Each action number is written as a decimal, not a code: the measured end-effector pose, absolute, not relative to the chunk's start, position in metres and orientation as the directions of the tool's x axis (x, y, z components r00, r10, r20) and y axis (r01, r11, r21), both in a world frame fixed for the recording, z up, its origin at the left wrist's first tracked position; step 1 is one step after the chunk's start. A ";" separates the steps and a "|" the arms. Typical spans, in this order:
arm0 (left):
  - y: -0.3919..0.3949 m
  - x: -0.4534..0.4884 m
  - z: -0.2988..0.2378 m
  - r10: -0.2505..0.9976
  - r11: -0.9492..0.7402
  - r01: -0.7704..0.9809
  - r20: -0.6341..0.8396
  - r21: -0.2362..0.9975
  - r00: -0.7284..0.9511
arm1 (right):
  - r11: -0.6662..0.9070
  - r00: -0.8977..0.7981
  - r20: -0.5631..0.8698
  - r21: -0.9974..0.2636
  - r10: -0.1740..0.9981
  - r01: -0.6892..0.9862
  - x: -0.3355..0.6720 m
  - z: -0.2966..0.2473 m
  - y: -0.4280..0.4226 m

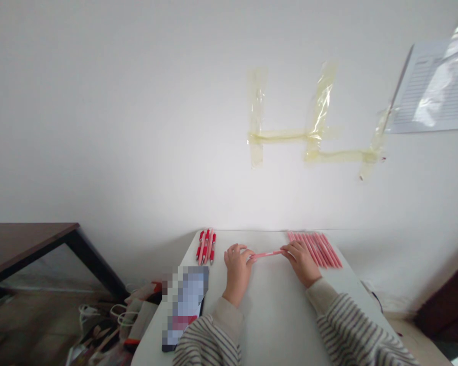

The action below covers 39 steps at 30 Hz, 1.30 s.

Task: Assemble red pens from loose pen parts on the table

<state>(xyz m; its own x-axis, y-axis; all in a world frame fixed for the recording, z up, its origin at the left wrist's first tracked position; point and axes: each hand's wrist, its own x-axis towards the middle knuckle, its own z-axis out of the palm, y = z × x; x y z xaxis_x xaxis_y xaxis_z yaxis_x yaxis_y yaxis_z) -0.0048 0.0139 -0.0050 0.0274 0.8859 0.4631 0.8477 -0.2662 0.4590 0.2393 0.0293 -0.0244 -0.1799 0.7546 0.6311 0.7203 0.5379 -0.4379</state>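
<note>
A slim pink pen (270, 253) is stretched level between my two hands above the white table. My left hand (238, 267) pinches its left end between thumb and forefinger, the other fingers curled. At the opposite end, my right hand (301, 260) has its fingertips closed on the pen. Just beyond the right hand lies a row of several pink pens (320, 250), side by side and slanted; the hand hides part of the row. To the left, a small group of red and pink pens (206, 247) lies near the table's back edge.
A phone-like device (187, 305), its screen blurred, lies at the left of the white table (278, 325). The wall (156, 127) meets the table's back edge. Left stands a brown desk (30, 244), with bags and cables (118, 320) below.
</note>
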 end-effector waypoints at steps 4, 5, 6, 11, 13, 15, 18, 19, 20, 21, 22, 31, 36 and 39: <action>0.014 -0.005 -0.005 0.884 -0.265 0.843 0.467 0.468 0.019 | 0.544 -0.188 0.637 -0.425 0.747 0.723 0.239 -0.025 0.030; 0.014 -0.005 -0.005 0.884 -0.263 0.843 0.467 0.469 0.015 | 0.545 -0.189 0.638 -0.424 0.747 0.723 0.240 -0.025 0.030; 0.014 -0.005 -0.006 0.884 -0.261 0.843 0.468 0.470 0.013 | 0.547 -0.190 0.638 -0.424 0.746 0.722 0.240 -0.025 0.030; 0.015 -0.006 -0.007 0.882 -0.258 0.844 0.470 0.470 0.008 | 0.546 -0.191 0.639 -0.419 0.745 0.726 0.240 -0.026 0.030; 0.016 -0.006 -0.007 0.882 -0.262 0.845 0.471 0.467 0.013 | 0.542 -0.190 0.640 -0.414 0.744 0.731 0.240 -0.025 0.030; 0.016 -0.006 -0.007 0.881 -0.265 0.845 0.473 0.464 0.017 | 0.539 -0.193 0.636 -0.410 0.747 0.736 0.240 -0.024 0.030; 0.016 -0.006 -0.007 0.883 -0.257 0.848 0.470 0.464 0.010 | 0.539 -0.198 0.635 -0.404 0.747 0.740 0.240 -0.024 0.029; 0.016 -0.006 -0.007 0.885 -0.250 0.849 0.465 0.466 0.006 | 0.540 -0.201 0.634 -0.401 0.747 0.740 0.240 -0.024 0.029; 0.016 -0.006 -0.006 0.888 -0.243 0.849 0.460 0.469 0.000 | 0.540 -0.204 0.632 -0.399 0.747 0.741 0.240 -0.024 0.029; 0.016 -0.005 -0.006 0.890 -0.236 0.849 0.456 0.473 -0.007 | 0.541 -0.208 0.630 -0.397 0.748 0.742 0.240 -0.025 0.030; 0.015 -0.005 -0.006 0.891 -0.230 0.848 0.453 0.477 -0.013 | 0.541 -0.212 0.628 -0.394 0.748 0.743 0.240 -0.025 0.030; 0.018 -0.006 -0.006 0.877 -0.279 0.836 0.481 0.472 0.021 | 0.520 -0.233 0.629 -0.321 0.742 0.792 0.239 -0.026 0.028; 0.019 -0.006 -0.011 0.859 -0.288 0.839 0.511 0.462 0.013 | 0.492 -0.234 0.621 -0.283 0.749 0.823 0.239 -0.027 0.027; 0.020 -0.006 -0.013 0.854 -0.290 0.842 0.521 0.454 0.013 | 0.475 -0.239 0.611 -0.256 0.754 0.842 0.238 -0.028 0.026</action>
<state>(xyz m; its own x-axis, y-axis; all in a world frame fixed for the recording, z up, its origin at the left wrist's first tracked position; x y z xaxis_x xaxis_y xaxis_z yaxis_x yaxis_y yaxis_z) -0.0065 0.0197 -0.0132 0.0132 0.8536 0.5208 0.8423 -0.2902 0.4543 0.2380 0.0261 -0.0277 -0.2393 0.7542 0.6115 0.8423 0.4745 -0.2557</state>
